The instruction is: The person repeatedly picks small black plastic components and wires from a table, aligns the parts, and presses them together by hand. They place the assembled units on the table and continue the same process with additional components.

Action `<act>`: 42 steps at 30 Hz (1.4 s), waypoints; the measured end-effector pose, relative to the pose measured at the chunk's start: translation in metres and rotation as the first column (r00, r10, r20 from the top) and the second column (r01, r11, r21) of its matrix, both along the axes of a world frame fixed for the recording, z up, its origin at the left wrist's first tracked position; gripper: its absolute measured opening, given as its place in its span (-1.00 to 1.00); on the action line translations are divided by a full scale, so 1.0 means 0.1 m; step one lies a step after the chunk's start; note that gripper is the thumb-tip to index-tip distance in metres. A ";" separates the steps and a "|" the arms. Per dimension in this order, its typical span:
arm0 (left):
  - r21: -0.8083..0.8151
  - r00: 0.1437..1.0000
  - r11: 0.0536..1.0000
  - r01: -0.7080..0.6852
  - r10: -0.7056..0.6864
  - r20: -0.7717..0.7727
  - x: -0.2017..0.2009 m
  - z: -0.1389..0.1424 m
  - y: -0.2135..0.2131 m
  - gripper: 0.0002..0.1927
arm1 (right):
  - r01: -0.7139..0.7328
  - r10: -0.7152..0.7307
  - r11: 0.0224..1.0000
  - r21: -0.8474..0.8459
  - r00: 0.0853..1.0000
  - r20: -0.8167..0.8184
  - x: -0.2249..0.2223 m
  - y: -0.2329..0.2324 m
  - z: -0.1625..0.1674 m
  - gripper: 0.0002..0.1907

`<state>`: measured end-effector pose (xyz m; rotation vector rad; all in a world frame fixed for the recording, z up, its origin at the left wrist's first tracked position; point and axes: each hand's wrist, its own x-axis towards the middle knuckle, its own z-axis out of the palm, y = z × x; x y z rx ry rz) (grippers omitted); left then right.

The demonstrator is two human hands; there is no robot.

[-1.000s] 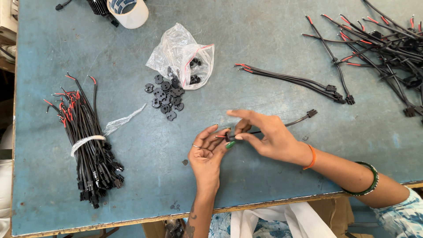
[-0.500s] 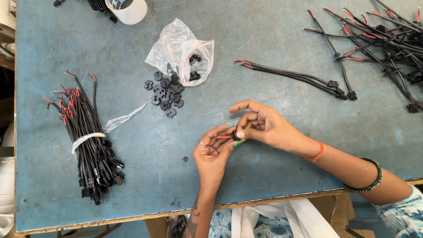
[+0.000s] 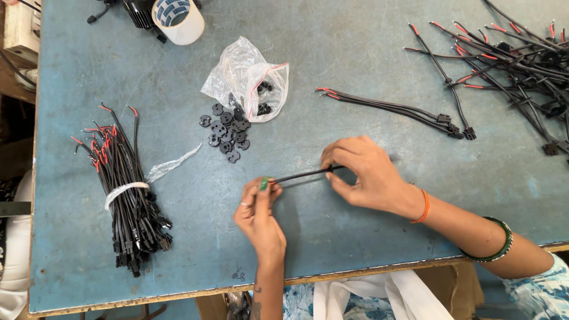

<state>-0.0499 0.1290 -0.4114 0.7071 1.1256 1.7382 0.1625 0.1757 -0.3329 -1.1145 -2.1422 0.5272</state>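
Black wire (image 3: 302, 173) stretched taut between both hands just above the table (image 3: 355, 237): left hand (image 3: 259, 210) pinches its near end, right hand (image 3: 364, 175) pinches the far end. One tied bundle of wires (image 3: 127, 195) left, one loose bunch (image 3: 397, 109) beyond the right hand, a tangled heap (image 3: 515, 65) far right; one plastic bag (image 3: 246, 80) with roughly a dozen black caps (image 3: 226, 131) spilled beside it. Bare table around the hands; front edge close below the wrists.

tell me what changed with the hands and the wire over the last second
The left hand and right hand were pinched close together on the black wire; now they have drawn apart, the wire stretched between them, each hand gripping one end. The tied wire bundle, the plastic bag, the loose black discs and the tape roll stayed put on the blue table.
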 end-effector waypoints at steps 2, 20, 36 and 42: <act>0.051 0.987 0.995 0.083 -0.075 -0.143 0.02 -0.01 -0.01 -0.88 | -0.016 0.014 0.997 0.078 1.000 0.026 0.03 0.03 0.00 -0.77; 0.049 0.090 0.994 0.100 0.040 -0.995 0.09 0.93 1.52 -0.89 | -0.029 0.019 0.985 -0.170 0.998 -0.059 0.07 0.02 -0.18 -0.79; 0.050 0.323 0.978 0.204 -0.019 -0.946 0.08 0.86 1.43 -0.88 | 0.009 -0.012 1.000 -0.025 0.987 -0.159 0.16 0.06 -0.18 -0.85; -0.179 0.889 0.929 0.323 -0.362 -0.280 0.09 0.26 0.26 -0.81 | -0.004 0.008 1.000 0.017 0.968 -0.249 0.12 0.05 -0.13 -0.85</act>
